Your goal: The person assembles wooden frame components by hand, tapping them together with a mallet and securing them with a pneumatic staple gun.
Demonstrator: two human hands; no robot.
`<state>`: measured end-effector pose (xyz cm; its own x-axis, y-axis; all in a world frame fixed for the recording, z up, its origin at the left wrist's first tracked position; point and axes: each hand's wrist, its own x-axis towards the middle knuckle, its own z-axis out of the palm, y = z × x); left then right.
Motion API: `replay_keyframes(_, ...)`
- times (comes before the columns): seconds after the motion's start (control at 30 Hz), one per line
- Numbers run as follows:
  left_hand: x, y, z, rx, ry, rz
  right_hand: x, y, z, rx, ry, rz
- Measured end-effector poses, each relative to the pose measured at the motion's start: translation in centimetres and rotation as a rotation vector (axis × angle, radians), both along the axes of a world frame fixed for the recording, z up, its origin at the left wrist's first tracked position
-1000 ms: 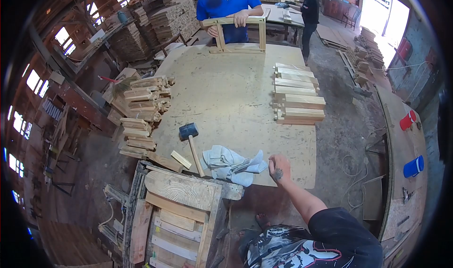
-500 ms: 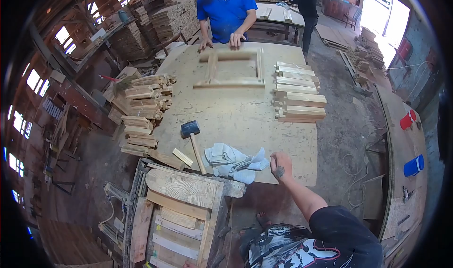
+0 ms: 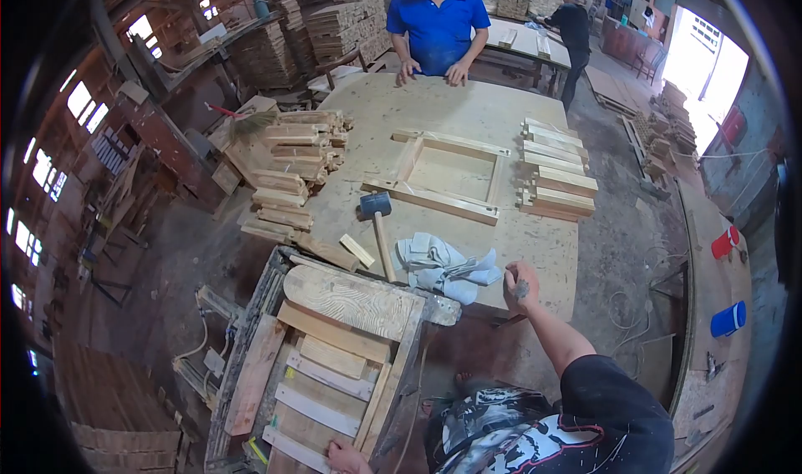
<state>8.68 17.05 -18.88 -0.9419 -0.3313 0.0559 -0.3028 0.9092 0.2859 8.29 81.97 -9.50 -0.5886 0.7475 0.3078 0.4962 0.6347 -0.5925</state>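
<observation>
My right hand [image 3: 521, 288] rests at the near edge of the plywood table [image 3: 543, 257], its fingers curled together, with nothing visible in them. Just left of it lies a crumpled pale cloth [image 3: 443, 265]. My left hand [image 3: 347, 457] is at the bottom of the view, by the slats of a wooden panel [image 3: 317, 411] in a metal-sided stand; its fingers are bent and partly cut off. A black-headed mallet [image 3: 376, 207] and a short wood offcut [image 3: 357, 250] lie left of the cloth. A rectangular wooden frame [image 3: 439, 200] lies flat mid-table, beyond both hands.
Rail stacks [image 3: 280, 190] line the table's left side; more wood pieces [image 3: 558, 173] line the right. Across the table stands a person in a blue shirt [image 3: 439, 27], hands on its far edge. Red [image 3: 725, 242] and blue [image 3: 728, 318] containers stand on a right-hand bench.
The wooden frame, blurred and near the other person's hands before, has slid toward me and now lies still. My left hand shows more at the bottom. The whole view has shifted.
</observation>
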Motion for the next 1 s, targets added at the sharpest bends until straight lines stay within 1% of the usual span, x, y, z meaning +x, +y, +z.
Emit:
replay_keyframes(0.03, 0.1, 1.0, 1.4, 0.012, -0.007, 0.005, 0.3, 0.3, -0.2, 0.012, -0.007, 0.005)
replay_keyframes(0.07, -0.4, 3.1, 4.6, 0.004, 0.020, 0.072, 0.7, 0.5, -0.1, -0.043, -0.018, 0.040)
replay_keyframes(0.1, -0.5, 4.2, 6.4, -0.009, 0.048, 0.139, 1.1, 0.7, -0.2, -0.102, -0.029, 0.074)
replay_keyframes(0.13, -0.3, 4.0, 6.2, -0.006, 0.043, 0.147, 1.4, 1.0, -0.3, -0.099, -0.034, 0.082)
replay_keyframes(0.17, -0.2, 3.8, 5.9, 0.039, 0.091, 0.129, 1.5, 1.5, -0.3, -0.120, -0.029, 0.093)
replay_keyframes(0.23, 0.1, 4.0, 6.6, 0.081, 0.145, 0.125, 1.1, 3.0, 0.1, -0.143, -0.019, 0.119)
replay_keyframes(0.3, 0.2, 5.5, 8.3, 0.378, 0.259, 0.223, -0.2, 4.6, 1.2, -0.202, -0.134, 0.062)
replay_keyframes(0.33, 0.2, 5.3, 7.5, 0.377, 0.273, 0.230, -0.9, 5.7, 2.2, -0.161, -0.189, 0.117)
replay_keyframes(0.37, 0.6, 5.1, 6.4, 0.361, 0.288, 0.234, -2.1, 6.8, 3.2, -0.157, -0.179, 0.129)
replay_keyframes(0.43, 0.2, 7.4, 6.9, 0.346, 0.313, 0.254, -4.9, 9.9, 4.6, -0.007, -0.317, 0.282)
replay_keyframes(0.47, -0.3, 10.3, 10.5, 0.354, 0.400, 0.235, -6.4, 11.8, 4.7, 0.119, -0.387, 0.352)
replay_keyframes(0.5, -1.0, 12.4, 12.5, 0.357, 0.486, 0.215, -8.2, 12.9, 5.4, 0.121, -0.378, 0.367)
replay_keyframes(0.53, -2.1, 12.4, 9.2, 0.694, 0.480, 0.318, -9.6, 14.3, 6.3, 0.275, -0.440, 0.407)
replay_keyframes(0.57, -2.9, 13.8, 9.9, 0.688, 0.485, 0.326, -10.9, 15.7, 6.9, 0.430, -0.503, 0.443)
replay_keyframes(0.6, -3.7, 15.5, 10.5, 0.615, 0.460, 0.239, -12.5, 16.7, 7.0, 0.438, -0.568, 0.422)
replay_keyframes(0.63, -4.6, 17.2, 11.3, 0.542, 0.432, 0.151, -13.5, 18.1, 6.5, 0.433, -0.569, 0.430)
replay_keyframes(0.67, -5.3, 18.8, 12.0, 0.488, 0.371, 0.097, -14.5, 19.5, 6.1, 0.627, -0.594, 0.488)
replay_keyframes(0.7, -6.4, 21.1, 12.8, 0.479, 0.370, 0.101, -15.4, 20.9, 5.6, 0.821, -0.614, 0.546)
replay_keyframes(0.73, -7.5, 23.8, 13.6, 0.597, 0.380, 0.110, -15.9, 21.3, 6.1, 0.733, -0.718, 0.596)
replay_keyframes(0.77, -8.3, 25.6, 14.1, 0.714, 0.389, 0.119, -16.8, 22.2, 5.5, 0.726, -0.715, 0.604)
replay_keyframes(0.8, -8.8, 26.6, 13.6, 0.737, 0.355, 0.039, -17.8, 23.1, 4.7, 0.692, -0.713, 0.688)
replay_keyframes(0.83, -9.2, 28.0, 13.6, 0.728, 0.353, 0.045, -18.5, 24.0, 4.0, 0.657, -0.712, 0.773)
replay_keyframes(0.87, -9.9, 30.4, 14.4, 0.759, 0.331, 0.040, -18.9, 24.4, 3.9, 0.712, -0.692, 0.806)
replay_keyframes(0.9, -10.2, 32.6, 14.9, 0.790, 0.309, 0.035, -19.5, 24.8, 3.9, 0.706, -0.692, 0.817)
replay_keyframes(0.97, -10.6, 35.9, 15.2, 0.811, 0.274, 0.057, -20.0, 25.5, 3.8, 0.618, -0.750, 0.927)
replay_keyframes(1.0, -10.9, 37.9, 15.9, 0.838, 0.237, 0.036, -20.2, 25.5, 3.6, 0.820, -0.654, 0.931)
